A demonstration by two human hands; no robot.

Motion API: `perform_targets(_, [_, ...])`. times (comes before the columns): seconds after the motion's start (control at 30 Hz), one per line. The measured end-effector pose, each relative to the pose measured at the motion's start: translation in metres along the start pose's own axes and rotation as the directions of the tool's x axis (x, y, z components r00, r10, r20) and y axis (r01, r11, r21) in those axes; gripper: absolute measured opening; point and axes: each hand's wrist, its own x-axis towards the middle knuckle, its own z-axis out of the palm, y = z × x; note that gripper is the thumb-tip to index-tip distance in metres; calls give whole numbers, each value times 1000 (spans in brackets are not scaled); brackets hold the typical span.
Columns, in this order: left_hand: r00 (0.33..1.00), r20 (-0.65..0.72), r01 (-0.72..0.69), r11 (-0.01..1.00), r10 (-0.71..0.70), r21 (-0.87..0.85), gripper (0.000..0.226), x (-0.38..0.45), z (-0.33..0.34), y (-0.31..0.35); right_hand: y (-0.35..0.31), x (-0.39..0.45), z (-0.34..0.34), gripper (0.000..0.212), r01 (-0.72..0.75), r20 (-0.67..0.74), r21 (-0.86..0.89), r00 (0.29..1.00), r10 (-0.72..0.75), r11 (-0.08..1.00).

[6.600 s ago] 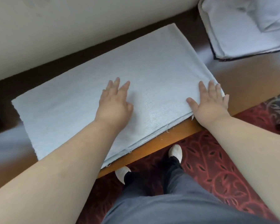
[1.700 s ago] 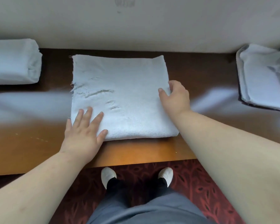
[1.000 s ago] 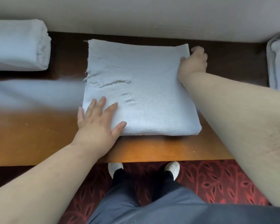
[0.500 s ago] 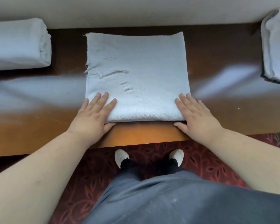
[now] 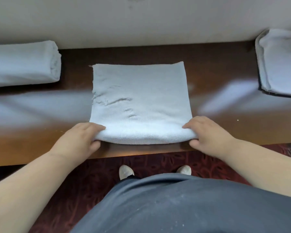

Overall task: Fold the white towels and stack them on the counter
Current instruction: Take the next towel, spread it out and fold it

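A white towel (image 5: 141, 98), folded into a square, lies in the middle of the wooden counter (image 5: 225, 123). My left hand (image 5: 81, 140) grips its near left corner, fingers over the top and thumb under the edge. My right hand (image 5: 207, 133) grips the near right corner the same way. The near edge of the towel is raised a little off the counter between my hands. A folded white towel (image 5: 22, 63) lies at the far left of the counter.
A pile of white towels (image 5: 280, 63) sits at the far right on something dark. A pale wall runs along the back of the counter. Below the counter's front edge are a red patterned carpet (image 5: 158, 160), my legs and my white shoes.
Both hands lay flat at the towel's near corners half a second ago. Now their fingers curl round the corners and the near edge has lifted off the counter.
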Motion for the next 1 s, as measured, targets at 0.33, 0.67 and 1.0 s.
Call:
perform_targets(0.33, [866, -54, 214, 466, -497, -859, 47, 63, -47, 1, 4, 54, -56, 49, -89, -322, 782, 791, 521, 617])
perform_targets(0.67, [709, -111, 387, 516, -696, -764, 45, 160, -21, -4, 27, 179, -56, 36, -284, -302, 747, 660, 687, 601])
perform_targets(1.0, [689, -155, 537, 642, -708, -548, 46, 189, -16, 0, 29, 199, -39, 47, -452, -296, 648, 592, 750, 613])
